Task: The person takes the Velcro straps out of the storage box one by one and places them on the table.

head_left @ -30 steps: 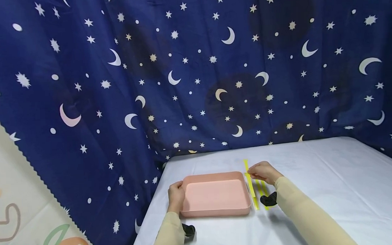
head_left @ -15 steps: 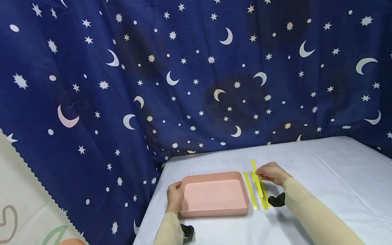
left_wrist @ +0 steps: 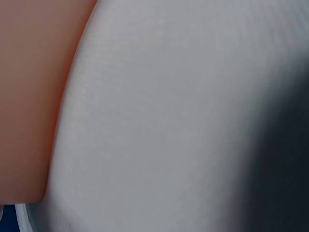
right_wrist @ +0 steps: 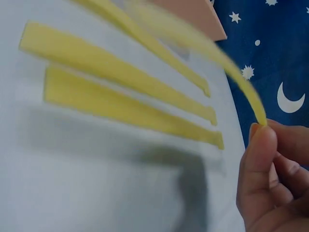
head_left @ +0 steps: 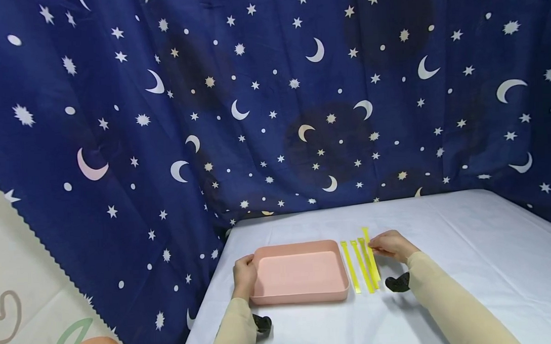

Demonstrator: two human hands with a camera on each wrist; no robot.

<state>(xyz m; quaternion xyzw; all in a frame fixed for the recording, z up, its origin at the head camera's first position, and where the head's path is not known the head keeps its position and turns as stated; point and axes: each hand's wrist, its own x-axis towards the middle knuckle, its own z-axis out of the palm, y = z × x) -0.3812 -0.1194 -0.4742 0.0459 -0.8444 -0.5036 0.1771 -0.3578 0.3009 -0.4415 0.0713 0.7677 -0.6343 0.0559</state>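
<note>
At the left end of a shallow pink tray (head_left: 300, 297), my left hand (head_left: 244, 276) grips the rim. Nothing lies inside the tray. My right hand (head_left: 394, 245) is to the right of it, pinching one end of a thin yellow strap (right_wrist: 244, 84) between thumb and fingertips. The strap's free length bows away, blurred, above the cloth in the right wrist view. Three similar yellow straps lie side by side below it: one nearest the tray (head_left: 350, 267), a middle strap (right_wrist: 116, 72) and an outer strap (right_wrist: 130, 108), each with a small widened end.
A white cloth (head_left: 465, 256) covers the table. Behind it hangs a dark blue curtain (head_left: 257, 157) with moons and stars. Black wrist-worn pieces sit under the left sleeve (head_left: 262, 323) and beside the right sleeve (head_left: 398, 283). The tray's wall (left_wrist: 29, 96) fills the left wrist view's left side.
My right hand has moved rightward with the pinched strap, from beside the tray to over the outermost strap. The left hand keeps its grip on the tray; the head view shifts slightly.
</note>
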